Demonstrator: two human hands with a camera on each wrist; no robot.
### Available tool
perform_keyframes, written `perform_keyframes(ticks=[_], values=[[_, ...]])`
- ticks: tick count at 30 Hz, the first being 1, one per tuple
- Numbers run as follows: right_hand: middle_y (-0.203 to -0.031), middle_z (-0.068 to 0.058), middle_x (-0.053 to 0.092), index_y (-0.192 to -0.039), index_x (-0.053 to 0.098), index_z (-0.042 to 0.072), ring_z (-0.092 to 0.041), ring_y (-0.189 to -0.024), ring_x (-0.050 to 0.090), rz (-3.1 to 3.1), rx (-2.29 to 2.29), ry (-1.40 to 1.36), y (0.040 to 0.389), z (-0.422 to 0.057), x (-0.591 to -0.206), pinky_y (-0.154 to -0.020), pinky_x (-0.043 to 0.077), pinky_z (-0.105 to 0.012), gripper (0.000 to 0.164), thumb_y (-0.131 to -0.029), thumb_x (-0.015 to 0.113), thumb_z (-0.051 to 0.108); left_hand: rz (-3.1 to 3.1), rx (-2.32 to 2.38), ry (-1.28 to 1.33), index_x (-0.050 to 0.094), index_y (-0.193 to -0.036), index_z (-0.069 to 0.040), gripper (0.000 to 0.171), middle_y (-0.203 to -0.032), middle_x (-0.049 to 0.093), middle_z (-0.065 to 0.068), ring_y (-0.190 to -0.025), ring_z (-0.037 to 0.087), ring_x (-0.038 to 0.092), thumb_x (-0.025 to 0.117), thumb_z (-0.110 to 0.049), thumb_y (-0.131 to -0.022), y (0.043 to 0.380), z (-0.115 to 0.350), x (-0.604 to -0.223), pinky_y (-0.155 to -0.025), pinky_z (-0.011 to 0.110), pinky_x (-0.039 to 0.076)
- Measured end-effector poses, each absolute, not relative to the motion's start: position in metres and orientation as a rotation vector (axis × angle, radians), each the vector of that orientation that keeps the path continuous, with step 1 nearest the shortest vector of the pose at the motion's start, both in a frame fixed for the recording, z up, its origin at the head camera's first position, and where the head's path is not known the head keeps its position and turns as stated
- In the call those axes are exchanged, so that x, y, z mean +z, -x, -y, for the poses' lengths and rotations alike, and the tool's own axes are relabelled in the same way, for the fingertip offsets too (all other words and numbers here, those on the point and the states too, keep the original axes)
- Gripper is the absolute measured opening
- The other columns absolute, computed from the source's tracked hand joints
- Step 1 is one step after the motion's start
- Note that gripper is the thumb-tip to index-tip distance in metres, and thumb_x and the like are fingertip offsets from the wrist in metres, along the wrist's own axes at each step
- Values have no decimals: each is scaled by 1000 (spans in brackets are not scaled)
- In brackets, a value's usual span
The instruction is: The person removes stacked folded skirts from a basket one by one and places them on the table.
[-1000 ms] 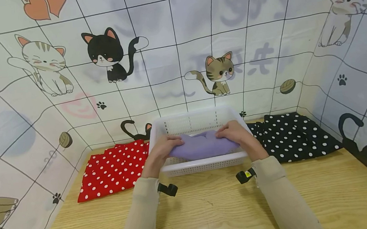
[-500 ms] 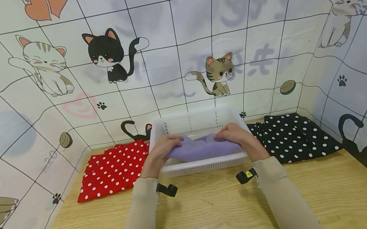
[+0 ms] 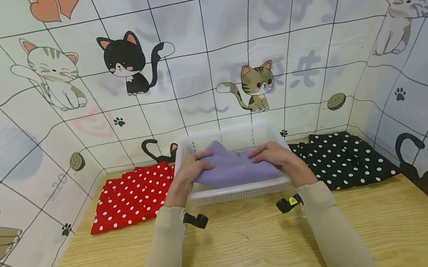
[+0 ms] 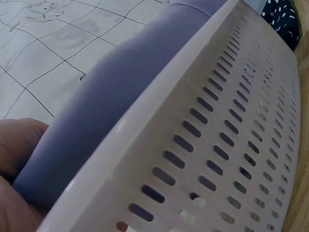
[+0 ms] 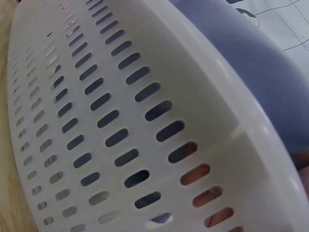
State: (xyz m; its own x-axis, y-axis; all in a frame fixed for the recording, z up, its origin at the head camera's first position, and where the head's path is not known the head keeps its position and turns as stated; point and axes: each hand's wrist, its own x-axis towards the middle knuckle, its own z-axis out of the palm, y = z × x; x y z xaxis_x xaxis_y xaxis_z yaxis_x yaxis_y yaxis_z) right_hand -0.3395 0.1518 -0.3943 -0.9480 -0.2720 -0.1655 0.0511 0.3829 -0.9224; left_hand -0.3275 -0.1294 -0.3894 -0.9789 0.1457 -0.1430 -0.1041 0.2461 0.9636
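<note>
A folded piece of soft purple cloth [image 3: 237,172] spans the inside of a white perforated plastic basket [image 3: 239,190] in the head view. My left hand [image 3: 191,171] grips its left end, thumb and fingers around the fabric. At the right end, my right hand [image 3: 277,157] holds it the same way. Near the left hand a peak of cloth stands up. The left wrist view shows the smooth rounded front of the cloth [image 4: 111,87] above the basket's slotted wall [image 4: 212,130]. In the right wrist view, the basket wall [image 5: 111,111] hides most of the right hand.
Red polka-dot fabric [image 3: 134,196] lies left of the basket, and black polka-dot fabric [image 3: 346,158] lies to its right. All rest on a wooden table [image 3: 240,235]. A cat-printed backdrop [image 3: 199,65] rises behind and at both sides.
The cloth sagged and bunched between the hands, then its back left part rose into a peak. My left fingers now spread wider over it. The basket has stayed in place.
</note>
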Motion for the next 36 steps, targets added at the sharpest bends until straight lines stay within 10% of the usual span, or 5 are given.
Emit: perform_keyframes(ticks=[5, 16, 27, 36], values=[[-153, -26, 50, -130, 67, -6, -26, -126, 54, -2447, -1572, 173, 337, -151, -389, -84, 49, -22, 41, -92, 68, 9, -2352, 1824, -27, 69, -137, -17, 51, -162, 43, 10, -143, 28, 46, 71, -6, -87, 326, 129, -384, -119, 48, 40], [-163, -22, 40, -134, 66, -1, -37, -152, 35, -2504, -1789, 300, 330, -150, -371, -117, 40, -50, 47, -90, 74, 10, -2301, 2040, -104, 68, -138, -17, 50, -160, 42, 10, -135, 31, 54, 70, -7, -89, 321, 135, -371, -112, 52, 49], [-156, -20, 49, -134, 67, 0, -33, -128, 57, -2569, -1835, 431, 318, -154, -357, -87, 53, -21, 46, -91, 76, 12, -2286, 2131, -165, 68, -138, -20, 51, -158, 44, 6, -129, 32, 62, 74, -8, -88, 312, 136, -364, -105, 51, 55], [-157, -19, 46, -140, 62, 2, -23, -108, 69, -2493, -1865, 521, 306, -159, -344, -83, 59, -24, 50, -93, 75, 13, -2303, 2183, -209, 68, -138, -20, 51, -154, 51, 8, -128, 32, 62, 76, -13, -88, 299, 133, -352, -103, 53, 56]])
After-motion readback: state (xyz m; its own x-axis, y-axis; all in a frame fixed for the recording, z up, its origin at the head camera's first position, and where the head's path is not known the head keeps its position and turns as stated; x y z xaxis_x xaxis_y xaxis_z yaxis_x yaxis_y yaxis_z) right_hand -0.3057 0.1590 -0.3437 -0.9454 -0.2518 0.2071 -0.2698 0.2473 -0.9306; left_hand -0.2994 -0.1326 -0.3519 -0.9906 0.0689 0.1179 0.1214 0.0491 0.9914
